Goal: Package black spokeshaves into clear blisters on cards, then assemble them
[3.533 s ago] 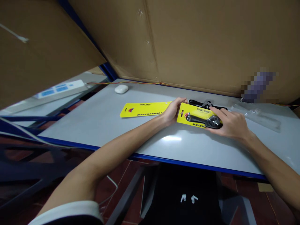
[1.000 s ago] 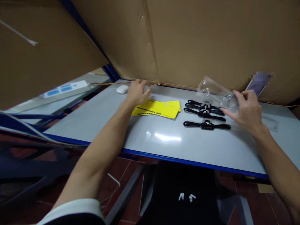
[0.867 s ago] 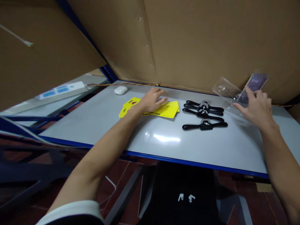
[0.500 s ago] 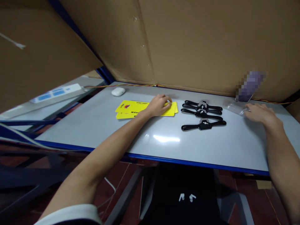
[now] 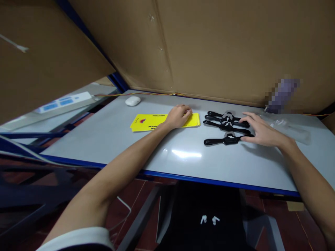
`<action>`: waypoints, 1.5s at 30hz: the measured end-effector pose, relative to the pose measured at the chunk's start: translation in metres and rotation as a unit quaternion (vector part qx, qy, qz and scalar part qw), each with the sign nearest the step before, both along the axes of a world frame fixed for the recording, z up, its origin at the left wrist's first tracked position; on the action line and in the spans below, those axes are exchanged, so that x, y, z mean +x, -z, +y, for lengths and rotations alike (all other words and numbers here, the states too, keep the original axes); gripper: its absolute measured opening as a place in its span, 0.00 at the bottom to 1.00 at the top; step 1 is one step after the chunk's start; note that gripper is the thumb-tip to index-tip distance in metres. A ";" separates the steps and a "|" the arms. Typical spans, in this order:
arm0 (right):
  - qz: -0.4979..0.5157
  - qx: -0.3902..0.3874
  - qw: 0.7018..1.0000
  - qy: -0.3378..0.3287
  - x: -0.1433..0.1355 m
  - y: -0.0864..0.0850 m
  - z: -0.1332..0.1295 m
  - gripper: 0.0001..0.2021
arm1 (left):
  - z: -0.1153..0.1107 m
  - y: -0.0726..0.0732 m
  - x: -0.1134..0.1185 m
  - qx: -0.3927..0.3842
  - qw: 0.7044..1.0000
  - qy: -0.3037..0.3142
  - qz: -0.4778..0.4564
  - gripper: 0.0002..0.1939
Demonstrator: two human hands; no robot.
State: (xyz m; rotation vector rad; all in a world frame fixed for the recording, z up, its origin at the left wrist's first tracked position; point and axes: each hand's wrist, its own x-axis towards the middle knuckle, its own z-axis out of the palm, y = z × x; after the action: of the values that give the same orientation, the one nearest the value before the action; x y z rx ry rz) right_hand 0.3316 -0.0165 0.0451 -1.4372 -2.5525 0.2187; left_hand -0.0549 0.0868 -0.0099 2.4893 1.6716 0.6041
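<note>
Yellow printed cards (image 5: pixel 143 122) lie stacked on the grey tabletop (image 5: pixel 157 153), and my left hand (image 5: pixel 179 116) rests on their right part with its fingers curled over the edge. To the right of the cards, several black two-handled tools (image 5: pixel 230 140) with grey metal plates lie in a column. My right hand (image 5: pixel 258 130) is at the right ends of their handles, thumb and fingers spread apart. Clear plastic bags (image 5: pixel 293 130) lie to the right, partly behind my right hand.
A white rounded case (image 5: pixel 133 101) sits at the back left. A pixelated purple object (image 5: pixel 282 96) leans by the cardboard wall (image 5: pixel 222 45). A power strip (image 5: pixel 64 102) lies on the left shelf. White earbuds (image 5: pixel 209 219) rest on the dark clothing below.
My right hand has moved left from the clear plastic to the black tools, and its fingers have spread. The yellow cards are now more evenly stacked under my left hand.
</note>
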 end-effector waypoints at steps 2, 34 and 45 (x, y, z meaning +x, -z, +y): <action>0.010 -0.022 1.000 -0.012 -0.006 0.000 -0.005 0.22 | -0.002 -0.002 0.001 -0.005 1.000 -0.001 0.000 0.25; 0.000 0.030 0.999 0.037 -0.026 0.014 -0.004 0.17 | -0.016 -0.011 0.007 -0.027 0.974 0.225 -0.010 0.25; -0.023 0.054 0.995 0.079 -0.032 0.017 -0.005 0.22 | -0.014 -0.008 0.006 -0.019 0.974 0.225 -0.012 0.25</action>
State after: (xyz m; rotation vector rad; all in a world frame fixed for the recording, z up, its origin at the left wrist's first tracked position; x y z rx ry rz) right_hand 0.2993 -0.0218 0.0280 -1.6095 -2.4291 0.0235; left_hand -0.0486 0.0730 -0.0015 2.6843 1.0372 0.5383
